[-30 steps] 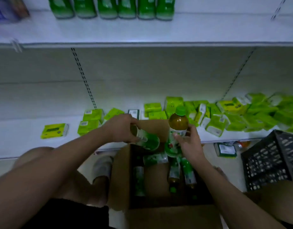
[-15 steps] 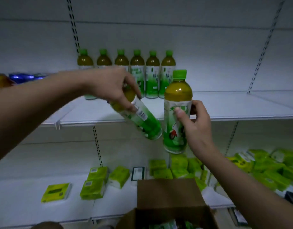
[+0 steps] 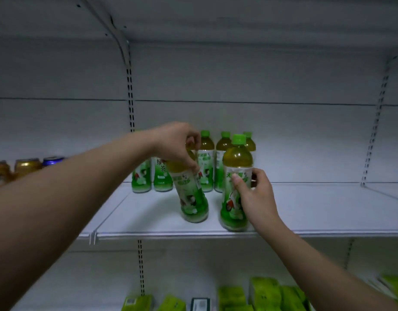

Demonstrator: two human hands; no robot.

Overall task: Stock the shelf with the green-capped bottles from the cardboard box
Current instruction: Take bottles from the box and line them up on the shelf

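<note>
The left hand [image 3: 176,143] is gripping a tilted bottle [image 3: 190,194] from above, fingers and thumb curled round its neck and shoulder so the cap is hidden. The base is sitting on the shelf [image 3: 317,212] near the front edge, the top leaning left. The right hand [image 3: 255,196] is wrapping its fingers round the label of an upright bottle [image 3: 236,182], which is standing just right of the tilted one, close to the shelf's front lip, its green cap showing. The two held bottles are standing apart, not touching. Behind them a row of bottles [image 3: 205,162] is standing further back on the same shelf, partly hidden by the left hand. Cans [image 3: 27,166] are sitting at the far left on the same level. Green packs [image 3: 267,294] are lying on the lower shelf [image 3: 99,288].
</note>
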